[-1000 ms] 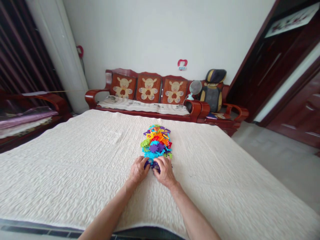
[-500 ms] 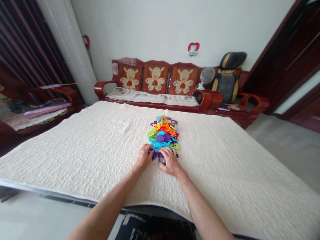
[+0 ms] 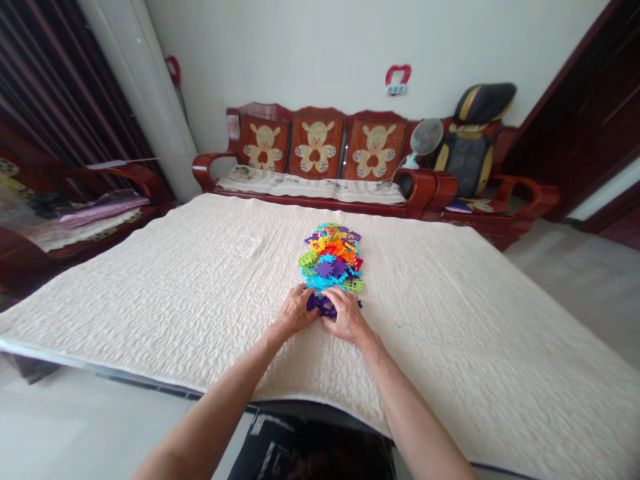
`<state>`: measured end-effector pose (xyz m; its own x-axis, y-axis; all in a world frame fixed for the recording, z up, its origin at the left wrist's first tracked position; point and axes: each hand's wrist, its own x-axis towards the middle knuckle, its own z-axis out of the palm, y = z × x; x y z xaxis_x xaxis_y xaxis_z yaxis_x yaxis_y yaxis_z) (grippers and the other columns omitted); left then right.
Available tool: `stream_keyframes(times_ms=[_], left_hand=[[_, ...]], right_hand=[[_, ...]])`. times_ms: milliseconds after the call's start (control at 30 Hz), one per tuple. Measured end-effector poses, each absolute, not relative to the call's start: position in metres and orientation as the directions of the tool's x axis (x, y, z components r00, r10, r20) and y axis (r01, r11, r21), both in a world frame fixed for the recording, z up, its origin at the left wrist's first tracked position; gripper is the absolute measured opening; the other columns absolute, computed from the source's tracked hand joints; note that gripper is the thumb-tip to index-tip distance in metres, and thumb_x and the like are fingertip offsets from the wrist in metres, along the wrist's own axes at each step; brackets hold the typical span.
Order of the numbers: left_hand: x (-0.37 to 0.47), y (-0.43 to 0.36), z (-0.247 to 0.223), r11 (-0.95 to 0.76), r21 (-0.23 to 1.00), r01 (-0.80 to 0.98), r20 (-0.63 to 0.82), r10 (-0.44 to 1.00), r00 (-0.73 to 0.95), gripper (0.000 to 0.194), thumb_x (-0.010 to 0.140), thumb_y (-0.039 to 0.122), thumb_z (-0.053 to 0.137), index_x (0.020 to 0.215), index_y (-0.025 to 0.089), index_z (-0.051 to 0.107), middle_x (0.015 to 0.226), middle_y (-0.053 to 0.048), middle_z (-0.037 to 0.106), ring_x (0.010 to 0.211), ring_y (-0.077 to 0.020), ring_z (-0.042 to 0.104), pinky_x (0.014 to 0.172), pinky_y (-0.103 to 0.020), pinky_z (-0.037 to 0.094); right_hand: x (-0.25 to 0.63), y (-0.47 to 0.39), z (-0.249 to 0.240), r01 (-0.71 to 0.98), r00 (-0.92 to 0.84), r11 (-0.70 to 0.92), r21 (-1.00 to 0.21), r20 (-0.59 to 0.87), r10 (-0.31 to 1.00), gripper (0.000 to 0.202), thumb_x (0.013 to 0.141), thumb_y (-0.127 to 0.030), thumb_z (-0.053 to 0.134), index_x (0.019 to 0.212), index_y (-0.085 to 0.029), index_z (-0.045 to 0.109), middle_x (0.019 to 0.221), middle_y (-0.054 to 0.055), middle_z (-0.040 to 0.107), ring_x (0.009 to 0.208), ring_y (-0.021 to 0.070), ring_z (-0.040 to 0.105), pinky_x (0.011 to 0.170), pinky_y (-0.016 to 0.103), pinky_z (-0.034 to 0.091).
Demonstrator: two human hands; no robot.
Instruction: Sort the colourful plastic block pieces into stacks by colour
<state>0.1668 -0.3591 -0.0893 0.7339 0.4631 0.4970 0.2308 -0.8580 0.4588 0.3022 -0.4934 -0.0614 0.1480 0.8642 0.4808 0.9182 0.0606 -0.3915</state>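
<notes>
A pile of flat, notched plastic pieces (image 3: 333, 260) in purple, blue, red, orange, yellow and green lies on the cream quilted cover (image 3: 210, 287). At its near end are dark purple pieces (image 3: 327, 306). My left hand (image 3: 297, 309) is curled round the left side of these purple pieces, fingers bent and thumb toward the middle. From the right, my right hand (image 3: 345, 315) grips at the same purple pieces with its thumb and fingers. The fingertips of both hands are close together, and partly hide the pieces.
Behind the covered table is a red wooden sofa (image 3: 205, 172) with three bear cushions (image 3: 316, 147). A small fan (image 3: 426, 138) and a chair with a massage pad (image 3: 465, 163) are at the right. Another wooden armchair (image 3: 145, 180) stands at the left.
My left hand has moved right onto the purple pieces, and my right hand has closed in on them from its side. The purple pieces look drawn closer together. The camera view has shifted slightly.
</notes>
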Motion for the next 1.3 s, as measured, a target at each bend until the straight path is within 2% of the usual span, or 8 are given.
stream_keyframes(times_ms=[233, 433, 633, 767, 933, 1067, 1200, 1300], left_hand=[[0.16, -0.355, -0.086, -0.785, 0.589, 0.19, 0.538, 0.556, 0.634, 0.046, 0.07, 0.023, 0.065, 0.115, 0.018, 0.06, 0.11, -0.011, 0.062, 0.1, -0.0222, 0.061, 0.09, -0.037, 0.052], [0.163, -0.355, -0.077, -0.702, 0.687, 0.188, 0.477, 0.631, 0.612, 0.043, 0.074, 0.029, 0.067, 0.115, 0.018, 0.061, 0.11, -0.009, 0.064, 0.098, -0.0202, 0.063, 0.087, -0.035, 0.053], [0.178, -0.363, -0.066, -0.677, 0.723, 0.139, 0.484, 0.639, 0.598, 0.045, 0.074, 0.033, 0.069, 0.116, 0.018, 0.062, 0.112, -0.01, 0.063, 0.099, -0.0209, 0.064, 0.088, -0.036, 0.053], [0.191, -0.372, -0.064, -0.673, 0.736, 0.069, 0.507, 0.617, 0.602, 0.049, 0.074, 0.035, 0.071, 0.119, 0.018, 0.06, 0.116, -0.011, 0.062, 0.103, -0.0217, 0.063, 0.09, -0.037, 0.053], [0.203, -0.375, -0.065, -0.7, 0.712, 0.052, 0.518, 0.574, 0.634, 0.048, 0.075, 0.036, 0.071, 0.119, 0.019, 0.06, 0.118, -0.011, 0.062, 0.109, -0.0224, 0.061, 0.094, -0.04, 0.051], [0.208, -0.374, -0.063, -0.769, 0.638, 0.035, 0.565, 0.498, 0.658, 0.048, 0.077, 0.035, 0.07, 0.121, 0.019, 0.058, 0.119, -0.011, 0.061, 0.11, -0.0233, 0.061, 0.095, -0.042, 0.051], [0.217, -0.377, -0.063, -0.843, 0.537, 0.041, 0.613, 0.423, 0.667, 0.052, 0.076, 0.028, 0.069, 0.125, 0.017, 0.054, 0.123, -0.015, 0.059, 0.115, -0.0263, 0.058, 0.097, -0.044, 0.051], [0.224, -0.383, -0.067, -0.89, 0.456, 0.019, 0.645, 0.345, 0.682, 0.06, 0.079, 0.021, 0.062, 0.136, 0.017, 0.044, 0.13, -0.016, 0.055, 0.124, -0.0274, 0.052, 0.101, -0.045, 0.048]], right_hand=[[0.308, -0.49, -0.069, 0.903, 0.169, 0.086, -0.421, 0.533, 0.829, 0.056, 0.074, -0.022, 0.065, 0.129, -0.021, 0.052, 0.12, 0.01, 0.061, 0.114, 0.0274, 0.053, 0.1, 0.044, 0.04], [0.314, -0.484, -0.072, 0.879, 0.302, 0.012, -0.477, 0.575, 0.76, 0.049, 0.082, -0.024, 0.06, 0.13, -0.02, 0.051, 0.112, 0.011, 0.066, 0.106, 0.026, 0.059, 0.095, 0.043, 0.046], [0.317, -0.483, -0.073, 0.74, 0.511, -0.029, -0.672, 0.534, 0.674, 0.045, 0.086, -0.034, 0.056, 0.129, -0.022, 0.051, 0.104, 0.008, 0.07, 0.091, 0.0223, 0.067, 0.083, 0.037, 0.053], [0.314, -0.484, -0.07, 0.654, 0.544, 0.028, -0.756, 0.496, 0.677, 0.054, 0.088, -0.029, 0.05, 0.14, -0.021, 0.04, 0.111, 0.01, 0.068, 0.098, 0.0222, 0.066, 0.086, 0.037, 0.053], [0.309, -0.49, -0.06, 0.481, 0.584, 0.117, -0.869, 0.417, 0.697, 0.06, 0.093, -0.03, 0.04, 0.15, -0.02, 0.022, 0.126, 0.012, 0.061, 0.109, 0.0216, 0.062, 0.093, 0.039, 0.05], [0.309, -0.494, -0.054, 0.299, 0.626, 0.182, -0.937, 0.337, 0.703, 0.062, 0.096, -0.036, 0.036, 0.151, -0.019, 0.015, 0.131, 0.013, 0.057, 0.112, 0.0211, 0.061, 0.095, 0.038, 0.05], [0.309, -0.494, -0.052, 0.229, 0.681, 0.21, -0.951, 0.31, 0.663, 0.073, 0.092, -0.038, 0.047, 0.151, -0.019, 0.01, 0.128, 0.013, 0.059, 0.112, 0.0225, 0.06, 0.097, 0.041, 0.048], [0.309, -0.493, -0.052, 0.228, 0.709, 0.219, -0.949, 0.315, 0.631, 0.085, 0.083, -0.03, 0.06, 0.151, -0.021, 0.01, 0.124, 0.012, 0.062, 0.108, 0.0233, 0.062, 0.096, 0.043, 0.049]])
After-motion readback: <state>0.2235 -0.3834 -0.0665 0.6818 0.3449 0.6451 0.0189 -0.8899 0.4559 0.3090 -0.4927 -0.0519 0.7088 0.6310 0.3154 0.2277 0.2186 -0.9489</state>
